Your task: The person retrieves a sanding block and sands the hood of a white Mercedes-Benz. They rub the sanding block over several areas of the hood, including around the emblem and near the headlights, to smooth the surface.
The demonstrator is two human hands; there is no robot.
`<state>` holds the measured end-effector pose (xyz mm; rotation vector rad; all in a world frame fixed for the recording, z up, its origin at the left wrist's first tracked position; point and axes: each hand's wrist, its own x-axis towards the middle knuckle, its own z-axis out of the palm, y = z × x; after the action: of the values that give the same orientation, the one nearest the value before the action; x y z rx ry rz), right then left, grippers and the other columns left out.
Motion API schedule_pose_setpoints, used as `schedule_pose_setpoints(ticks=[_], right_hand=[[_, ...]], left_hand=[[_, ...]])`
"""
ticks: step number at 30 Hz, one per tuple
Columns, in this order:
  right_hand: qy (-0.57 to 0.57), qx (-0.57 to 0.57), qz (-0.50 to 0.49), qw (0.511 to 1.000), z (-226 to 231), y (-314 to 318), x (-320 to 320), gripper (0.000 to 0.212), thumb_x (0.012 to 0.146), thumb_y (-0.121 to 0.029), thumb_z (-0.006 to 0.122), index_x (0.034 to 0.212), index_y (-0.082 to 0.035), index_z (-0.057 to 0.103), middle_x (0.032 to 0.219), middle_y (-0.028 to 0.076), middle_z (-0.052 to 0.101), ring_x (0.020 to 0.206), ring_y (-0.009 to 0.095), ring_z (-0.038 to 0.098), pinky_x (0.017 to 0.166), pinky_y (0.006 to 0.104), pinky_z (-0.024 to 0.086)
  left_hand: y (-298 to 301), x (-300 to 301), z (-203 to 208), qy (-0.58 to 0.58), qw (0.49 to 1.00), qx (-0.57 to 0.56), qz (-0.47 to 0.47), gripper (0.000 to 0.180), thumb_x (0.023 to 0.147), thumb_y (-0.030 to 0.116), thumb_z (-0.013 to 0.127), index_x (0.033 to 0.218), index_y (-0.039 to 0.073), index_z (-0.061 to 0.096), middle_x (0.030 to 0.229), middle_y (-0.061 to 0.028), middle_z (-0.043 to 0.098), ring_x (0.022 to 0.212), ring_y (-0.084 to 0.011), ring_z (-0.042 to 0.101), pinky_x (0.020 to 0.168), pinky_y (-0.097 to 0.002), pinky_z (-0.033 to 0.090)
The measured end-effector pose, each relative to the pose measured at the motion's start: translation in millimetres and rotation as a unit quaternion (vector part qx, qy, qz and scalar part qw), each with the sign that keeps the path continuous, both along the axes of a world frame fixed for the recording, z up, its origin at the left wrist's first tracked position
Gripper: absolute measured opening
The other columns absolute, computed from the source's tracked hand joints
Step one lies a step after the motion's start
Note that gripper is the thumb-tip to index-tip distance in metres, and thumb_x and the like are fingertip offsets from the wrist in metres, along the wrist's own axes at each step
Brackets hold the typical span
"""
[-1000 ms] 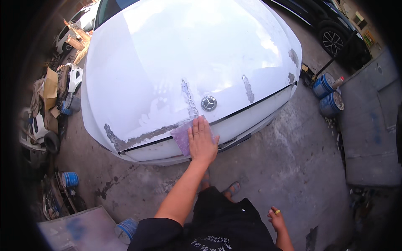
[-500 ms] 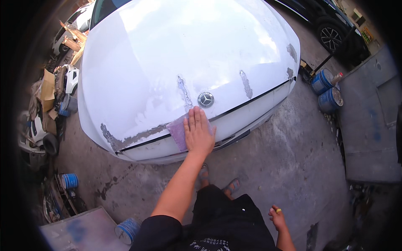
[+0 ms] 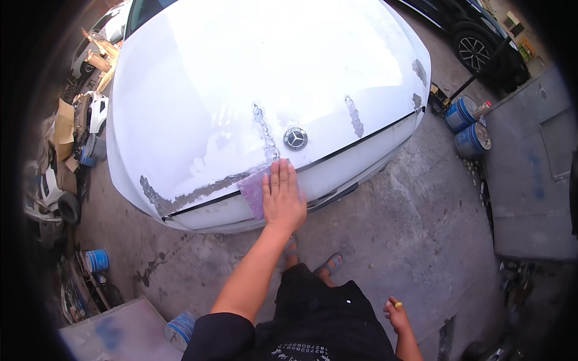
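Note:
My left hand [image 3: 283,201] lies flat, fingers stretched out, on a purple sheet of sandpaper [image 3: 253,195] at the front edge of a white car hood [image 3: 192,120]. The sheet sticks out to the left of my palm and bridges the dark gap below the hood edge. Just beyond my fingertips is a round star emblem [image 3: 295,139]. A rough grey patch [image 3: 265,129] runs up the hood beside it, and another grey strip [image 3: 211,188] follows the edge leftward. My right hand [image 3: 396,316] hangs low at my side, fingers curled, a yellow band on one; its palm is hidden.
Blue buckets [image 3: 472,139] stand at the right near a grey panel [image 3: 533,174]. A dark car [image 3: 481,45] is parked at the far right. Car parts and cardboard [image 3: 64,129] pile up on the left. Another blue bucket [image 3: 180,330] and a panel [image 3: 120,328] lie lower left.
My left hand and the sandpaper have shifted slightly nearer and to the left along the hood edge. The view has shifted a little; my right hand still hangs at my side.

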<state>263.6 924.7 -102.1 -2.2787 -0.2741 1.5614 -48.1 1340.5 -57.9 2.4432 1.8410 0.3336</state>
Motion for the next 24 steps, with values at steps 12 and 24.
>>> schedule_pose_setpoints(ticks=[12,24], right_hand=[[-0.001,-0.006,-0.012,1.0,2.7,8.6,-25.9,0.055,0.098,-0.032,0.056,0.144,-0.005,0.043,0.116,0.005,0.06,0.1,0.016,0.059,0.083,0.0352,0.05],[-0.008,-0.012,-0.084,0.996,12.2,31.5,-81.2,0.053,0.097,-0.029,0.058,0.143,-0.005,0.045,0.121,0.008,0.06,0.103,0.017,0.059,0.085,0.0335,0.049]], left_hand=[[33.8,-33.5,23.8,0.0,0.999,-0.019,-0.049,0.077,0.086,0.024,0.054,0.153,0.001,0.025,0.162,-0.0164,0.016,0.151,-0.0297,0.011,0.121,-0.0482,0.007],[70.9,-57.9,25.3,0.008,0.992,-0.008,-0.127,0.077,0.086,0.025,0.051,0.154,0.003,0.022,0.163,-0.0139,0.016,0.152,-0.0275,0.01,0.122,-0.0466,0.004]])
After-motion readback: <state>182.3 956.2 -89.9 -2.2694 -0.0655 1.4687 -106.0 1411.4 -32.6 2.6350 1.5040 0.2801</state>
